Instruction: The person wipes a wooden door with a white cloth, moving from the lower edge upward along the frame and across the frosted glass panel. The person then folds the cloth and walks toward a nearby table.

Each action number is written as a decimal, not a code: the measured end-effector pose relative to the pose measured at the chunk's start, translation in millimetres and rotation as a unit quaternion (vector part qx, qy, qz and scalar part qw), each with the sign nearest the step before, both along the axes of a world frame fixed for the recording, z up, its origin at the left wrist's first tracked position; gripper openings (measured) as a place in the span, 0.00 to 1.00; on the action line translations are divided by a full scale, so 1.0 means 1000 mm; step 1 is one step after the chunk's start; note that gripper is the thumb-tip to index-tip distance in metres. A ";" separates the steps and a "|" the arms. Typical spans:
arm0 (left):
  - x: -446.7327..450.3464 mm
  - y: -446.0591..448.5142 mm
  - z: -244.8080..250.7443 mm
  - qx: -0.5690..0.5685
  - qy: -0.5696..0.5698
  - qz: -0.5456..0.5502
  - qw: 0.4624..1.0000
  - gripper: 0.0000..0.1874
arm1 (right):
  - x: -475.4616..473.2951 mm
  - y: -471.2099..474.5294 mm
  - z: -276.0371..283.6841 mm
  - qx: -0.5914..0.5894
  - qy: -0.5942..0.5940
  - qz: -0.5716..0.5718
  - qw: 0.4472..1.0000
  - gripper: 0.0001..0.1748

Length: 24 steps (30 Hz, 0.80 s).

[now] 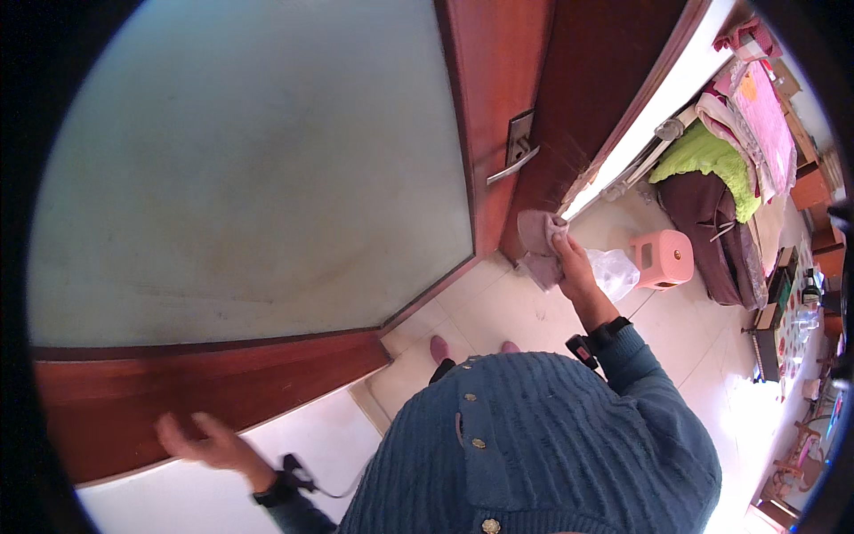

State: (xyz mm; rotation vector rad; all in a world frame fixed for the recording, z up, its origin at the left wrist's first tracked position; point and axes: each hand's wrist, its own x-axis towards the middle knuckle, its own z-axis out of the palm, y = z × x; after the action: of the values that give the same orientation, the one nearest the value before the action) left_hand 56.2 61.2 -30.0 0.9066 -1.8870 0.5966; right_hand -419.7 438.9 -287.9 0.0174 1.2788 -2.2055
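A folded mauve cloth (542, 250) is pinched in my right hand (575, 267), held beside the brown door frame. Before me is a reddish-brown wooden door (500, 80) with a large frosted glass panel (260, 180). Its metal lever handle (512, 165) lies above and left of the cloth in the picture. My left hand (207, 446), slightly blurred, has its fingers apart and holds nothing; it is at the door's wooden edge at the lower left, and whether it touches the wood I cannot tell.
A clear plastic bag (612, 272) lies beside a pink plastic stool (667, 259) on the tiled floor (674, 334). Further right, a green cover (714, 163) and pink bedding (764, 127) are piled near a dark brown cover (700, 227). A table with a patterned cloth (790, 340) stands beyond.
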 end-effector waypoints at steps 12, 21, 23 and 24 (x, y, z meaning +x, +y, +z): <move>0.039 0.007 -0.271 0.735 0.090 -0.149 0.655 0.11 | -0.023 -0.180 -0.025 0.018 0.165 -0.280 0.945 0.26; 0.142 -0.027 -0.359 0.786 -0.057 -0.138 0.600 0.16 | 0.003 -0.222 -0.003 0.275 0.462 -0.336 0.773 0.35; 0.161 -0.030 -0.367 0.812 -0.070 -0.094 0.571 0.17 | 0.007 -0.226 0.007 0.227 0.454 -0.334 0.795 0.36; 0.172 -0.030 -0.365 0.841 -0.054 -0.064 0.534 0.19 | 0.008 -0.225 0.011 0.276 0.488 -0.326 0.761 0.38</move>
State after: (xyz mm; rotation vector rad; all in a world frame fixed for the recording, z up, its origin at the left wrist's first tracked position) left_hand 228.1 31.5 -395.0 1.7481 -2.2098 -1.7524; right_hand -411.8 214.1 -276.7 -0.6265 2.8443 -2.3071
